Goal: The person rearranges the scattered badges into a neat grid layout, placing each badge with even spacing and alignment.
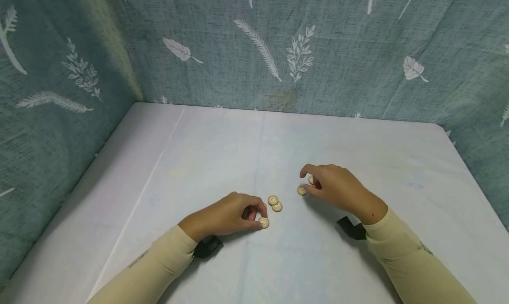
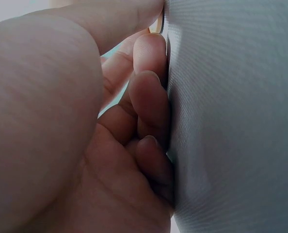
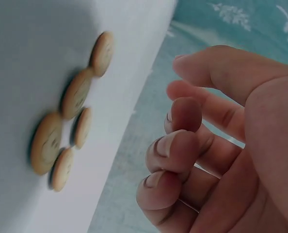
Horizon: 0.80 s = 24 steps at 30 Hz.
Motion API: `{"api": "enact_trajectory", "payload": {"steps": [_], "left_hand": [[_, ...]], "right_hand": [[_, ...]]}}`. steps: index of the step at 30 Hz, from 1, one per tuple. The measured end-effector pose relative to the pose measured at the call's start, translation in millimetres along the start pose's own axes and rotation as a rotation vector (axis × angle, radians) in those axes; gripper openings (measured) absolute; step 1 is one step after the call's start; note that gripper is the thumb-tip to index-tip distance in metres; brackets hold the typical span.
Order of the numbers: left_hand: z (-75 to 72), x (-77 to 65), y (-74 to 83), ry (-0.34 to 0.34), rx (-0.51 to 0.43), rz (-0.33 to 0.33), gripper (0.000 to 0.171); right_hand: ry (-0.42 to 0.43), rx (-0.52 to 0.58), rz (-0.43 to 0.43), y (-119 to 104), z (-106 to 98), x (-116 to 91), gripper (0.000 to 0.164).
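In the head view, my left hand (image 1: 234, 213) rests low on the white cloth, thumb and index finger pinching the edges of a round wooden button (image 1: 263, 222). The left wrist view shows the curled fingers (image 2: 151, 99) against the cloth; only a sliver of the button's edge shows there. Two more buttons (image 1: 272, 200) lie touching just right of that hand, and another is mostly hidden behind its index finger. My right hand (image 1: 338, 187) hovers with thumb and index finger apart, holding nothing. Near its thumb lies a button (image 1: 302, 190); another (image 1: 311, 179) is partly hidden behind it.
A white cloth (image 1: 199, 153) covers the table, with a crease running along its left side. Green leaf-patterned fabric (image 1: 222, 52) stands behind and at both sides. In the right wrist view, several buttons with carved marks (image 3: 47, 143) lie close together on the cloth.
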<state>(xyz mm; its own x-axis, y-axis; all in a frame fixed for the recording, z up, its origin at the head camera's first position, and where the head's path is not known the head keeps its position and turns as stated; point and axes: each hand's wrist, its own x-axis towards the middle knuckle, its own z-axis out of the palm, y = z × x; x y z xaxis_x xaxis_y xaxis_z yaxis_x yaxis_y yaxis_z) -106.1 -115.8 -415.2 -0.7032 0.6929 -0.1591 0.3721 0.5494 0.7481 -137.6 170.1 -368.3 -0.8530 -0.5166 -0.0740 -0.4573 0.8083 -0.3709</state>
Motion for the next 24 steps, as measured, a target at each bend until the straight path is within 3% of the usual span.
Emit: {"api": "enact_trajectory", "payload": {"steps": [24], "left_hand": [[0.3, 0.8, 0.8, 0.008, 0.012, 0.006, 0.011]], "right_hand": [[0.077, -0.12, -0.217, -25.9, 20.9, -5.8, 0.018]]}}
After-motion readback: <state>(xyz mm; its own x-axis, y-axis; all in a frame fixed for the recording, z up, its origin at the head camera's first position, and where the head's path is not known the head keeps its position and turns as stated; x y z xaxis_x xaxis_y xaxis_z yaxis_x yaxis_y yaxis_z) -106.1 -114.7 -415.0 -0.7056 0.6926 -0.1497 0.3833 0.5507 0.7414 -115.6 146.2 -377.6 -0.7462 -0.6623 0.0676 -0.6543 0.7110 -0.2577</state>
